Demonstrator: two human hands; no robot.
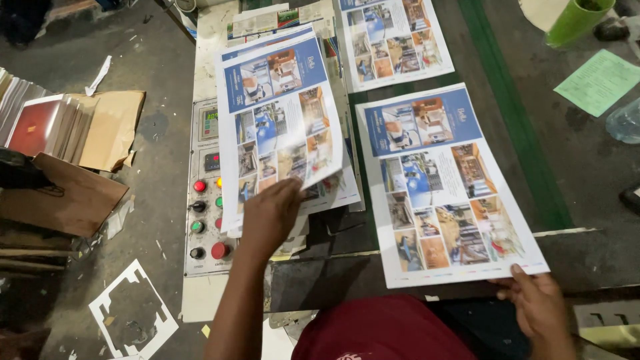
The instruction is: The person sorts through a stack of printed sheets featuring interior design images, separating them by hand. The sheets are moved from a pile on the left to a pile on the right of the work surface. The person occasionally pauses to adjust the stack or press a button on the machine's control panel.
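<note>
Glossy printed paper is what both hands are handling: a sheet left of centre is lifted at its lower edge by the left hand, whose fingers are closed on that edge so that the page curls upward, while a second sheet lies flat at centre right, its lower right corner pinched by the right hand, thumb on top. Both sheets carry a blue band and small photographs. Such sheets are judged light, thin and limp; they are likely to bend, slide over one another and crease if gripped hard, so an edge or corner is the sensible place to be taken, with the flat of the fingers below. Under the lifted sheet a stack of similar prints is seen, and a third print lies at upper centre. The counter is dark, with a green stripe running down it. To the left, a control panel with red, green and black buttons sits just beside the stack and is partly covered by the lifted sheet. At upper right a green cup, a green paper and a clear bottle stand well apart from the sheets. On the floor at left, cardboard and scraps are scattered; nothing lies on top of either held sheet.
</note>
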